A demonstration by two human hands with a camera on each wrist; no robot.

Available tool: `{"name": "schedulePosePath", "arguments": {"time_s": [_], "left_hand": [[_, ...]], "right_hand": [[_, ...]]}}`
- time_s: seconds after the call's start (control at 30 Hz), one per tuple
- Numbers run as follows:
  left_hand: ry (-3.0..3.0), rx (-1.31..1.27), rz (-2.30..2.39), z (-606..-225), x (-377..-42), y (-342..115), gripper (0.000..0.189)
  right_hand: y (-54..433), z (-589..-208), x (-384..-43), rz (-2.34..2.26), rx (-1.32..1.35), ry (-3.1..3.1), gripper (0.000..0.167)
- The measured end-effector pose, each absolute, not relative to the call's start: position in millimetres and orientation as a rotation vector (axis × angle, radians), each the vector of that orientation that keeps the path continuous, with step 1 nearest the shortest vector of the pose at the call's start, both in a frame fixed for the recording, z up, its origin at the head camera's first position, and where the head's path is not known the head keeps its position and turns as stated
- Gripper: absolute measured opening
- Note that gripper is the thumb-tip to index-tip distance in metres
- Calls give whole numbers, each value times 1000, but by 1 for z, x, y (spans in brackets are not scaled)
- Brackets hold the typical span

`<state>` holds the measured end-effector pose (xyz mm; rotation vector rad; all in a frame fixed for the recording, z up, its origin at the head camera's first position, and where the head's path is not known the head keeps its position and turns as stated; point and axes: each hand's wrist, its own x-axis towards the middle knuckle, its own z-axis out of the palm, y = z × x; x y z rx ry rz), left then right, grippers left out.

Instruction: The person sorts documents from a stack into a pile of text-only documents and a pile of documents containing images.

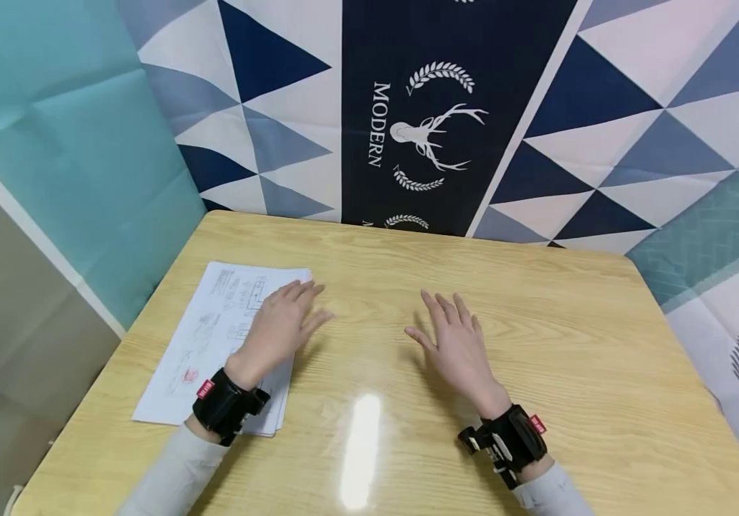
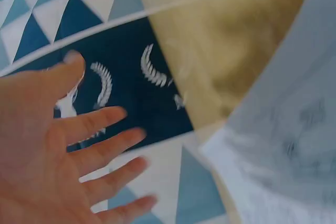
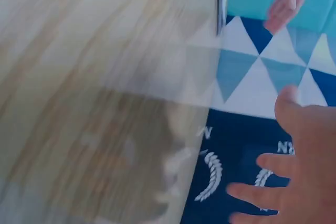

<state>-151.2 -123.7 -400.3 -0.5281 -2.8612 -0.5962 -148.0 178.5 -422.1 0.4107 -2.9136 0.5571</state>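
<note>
Over the right edge of a stack of printed paper sheets (image 1: 214, 322) hovers my left hand (image 1: 281, 324), its fingers spread and holding nothing. The top sheet carries dark print, handwriting-like marks and a red round stamp. My right hand (image 1: 456, 347) is above the bare wood to the right, fingers extended and apart, also holding nothing. In the left wrist view the left hand (image 2: 68, 145) shows its spread fingers, with the blurred paper (image 2: 283, 129) beyond. The right wrist view shows the right hand (image 3: 299, 166) with fingers parted and the other hand farther off.
A light wooden table (image 1: 369, 287) carries the sheets on its left side. Behind it hangs a patterned cloth (image 1: 292, 143) with triangles and a dark deer-head band. A teal cloth (image 1: 72, 143) closes off the left. Both wrists wear black camera straps (image 1: 227, 405).
</note>
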Motion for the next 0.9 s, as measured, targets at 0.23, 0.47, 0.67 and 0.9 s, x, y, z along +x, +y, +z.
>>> {"name": "schedulePosePath", "arguments": {"time_s": [0.23, 0.47, 0.67, 0.9], "left_hand": [[-2838, -316, -606, -382, -149, -167, 19], [-3052, 13, -578, -384, -152, -232, 25], [-3124, 217, -592, -401, -154, -277, 32], [-3174, 385, -578, -416, -144, -297, 51]], "right_hand": [[146, -411, -153, 626, 453, -2861, 28], [99, -407, -164, 756, 589, -3025, 28], [46, -410, -173, 912, 664, -3134, 32], [-9, -431, -175, 885, 606, -3262, 50]]}}
